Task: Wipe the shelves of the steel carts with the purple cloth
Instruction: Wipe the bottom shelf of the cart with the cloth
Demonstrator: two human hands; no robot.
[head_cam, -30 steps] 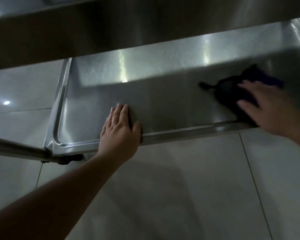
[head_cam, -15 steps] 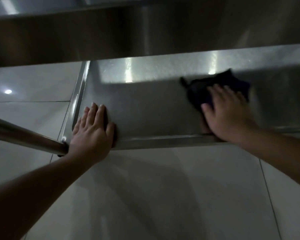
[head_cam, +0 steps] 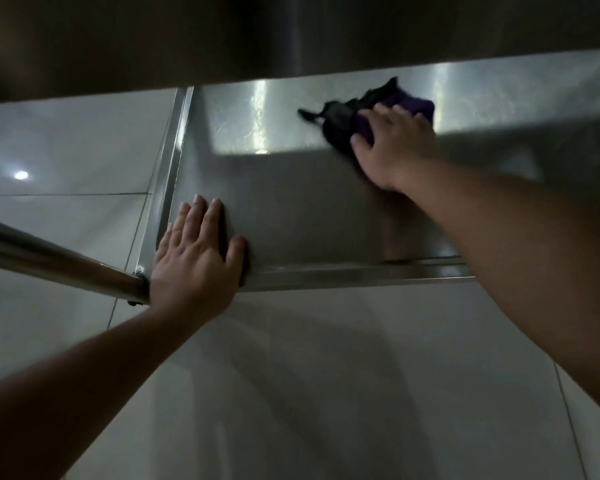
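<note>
Steel shelf: purple cloth mid-surface, clear of rims.

Dim — steel glare, blurred edges

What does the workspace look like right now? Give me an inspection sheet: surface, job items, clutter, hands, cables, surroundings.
Surface: lower steel shelf of the cart, raised rim, far strip lit with glare, near part in shadow.
Job's things: purple cloth bunched on the far, lit part of the shelf; blurred.
Clutter: nothing seen on the shelf besides the cloth.
Hands: right hand presses on the cloth, fingers spread over it; left hand lies flat on the shelf's near left corner, fingers straight.
Cables: nothing seen.
Surroundings: upper shelf overhangs, dark underside; steel tube meets the near left corner; pale tiled floor below, with a light spot reflected at left.
</note>
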